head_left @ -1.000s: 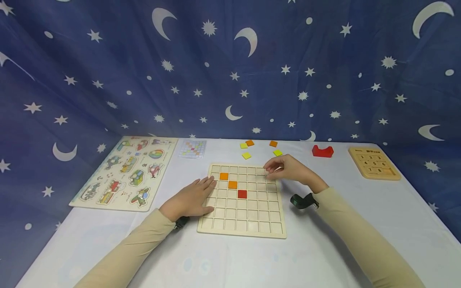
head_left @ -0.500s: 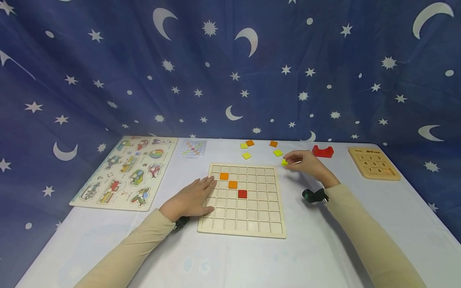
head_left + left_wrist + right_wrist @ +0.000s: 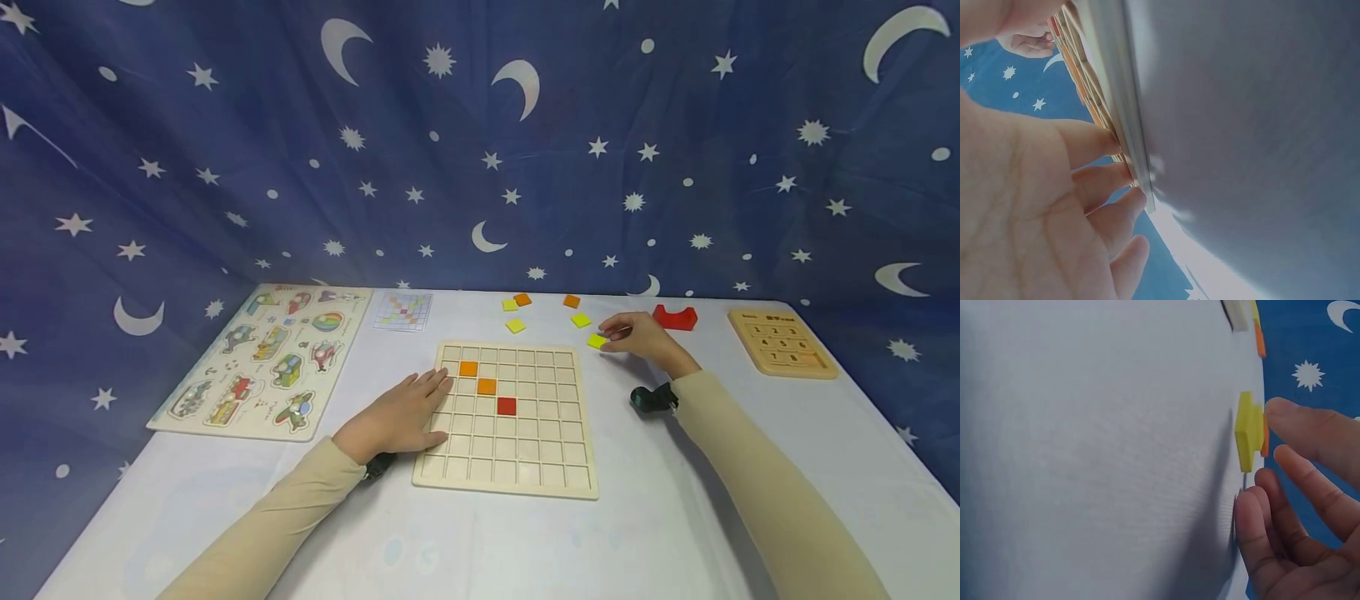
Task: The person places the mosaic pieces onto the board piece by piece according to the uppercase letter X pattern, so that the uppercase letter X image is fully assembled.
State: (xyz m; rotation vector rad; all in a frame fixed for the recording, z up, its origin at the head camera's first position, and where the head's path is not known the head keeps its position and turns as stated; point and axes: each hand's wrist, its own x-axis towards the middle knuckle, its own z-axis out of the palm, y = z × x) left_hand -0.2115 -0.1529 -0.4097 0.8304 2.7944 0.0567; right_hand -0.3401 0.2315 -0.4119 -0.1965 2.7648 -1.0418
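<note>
Now the right hand [image 3: 637, 337] sits off the grid board [image 3: 506, 483], out on the white desk [image 3: 480, 542] just past the board's far right corner. A second ago it hovered over the board's upper right cells; half a second ago it had swung out toward the loose tiles, and now it has settled at the yellow tile [image 3: 596, 341] nearest the board. The right wrist view shows the fingers [image 3: 1310, 434] loosely spread, one fingertip touching the tile's edge, the thumb just below it and not yet closed. So the hand is relaxed and open, touching but not gripping; the tile lies flat on the desk, untaken.

The left hand [image 3: 397, 417] has not moved: it lies flat, fingers straight, over the board's left edge, steadying it.

On the board, two orange tiles [image 3: 468, 368] and one red tile [image 3: 507, 406] run in a diagonal from the upper left. The remaining cells show bare wood. By my reading, the reach has ended and a pick-up of the yellow piece is the step in hand.

Other yellow and orange tiles [image 3: 572, 301] lie beyond the board, with a red block [image 3: 674, 317] near the right hand.
</note>
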